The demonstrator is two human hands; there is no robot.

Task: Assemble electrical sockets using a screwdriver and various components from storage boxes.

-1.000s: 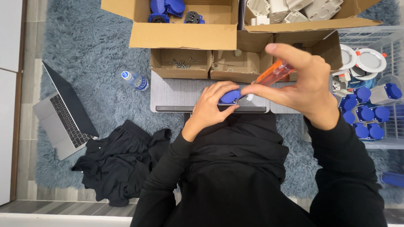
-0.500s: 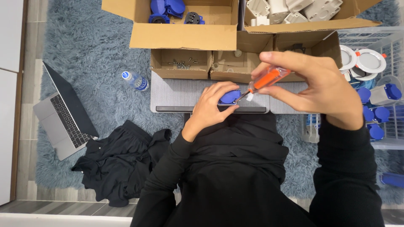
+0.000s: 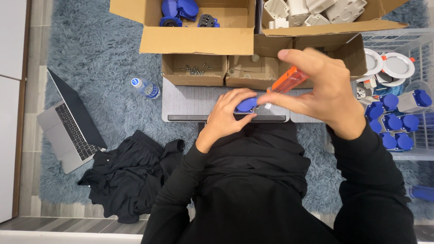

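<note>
At twelve o'clock from my lap, on the grey bench, my left hand is clamped on a blue socket, fingers curled over it and pinning it to the surface. My right hand pinches an orange screwdriver with its tip angled down to the socket's three o'clock edge; that grip is closed round the handle. I judge this to be the fastening step, the tip at or just beside a screw I cannot make out. Next calls for keeping the socket from rocking and the driver in line with it. Small screws lie in a box at eleven o'clock, and more blue sockets fill a basket at three o'clock.
</note>
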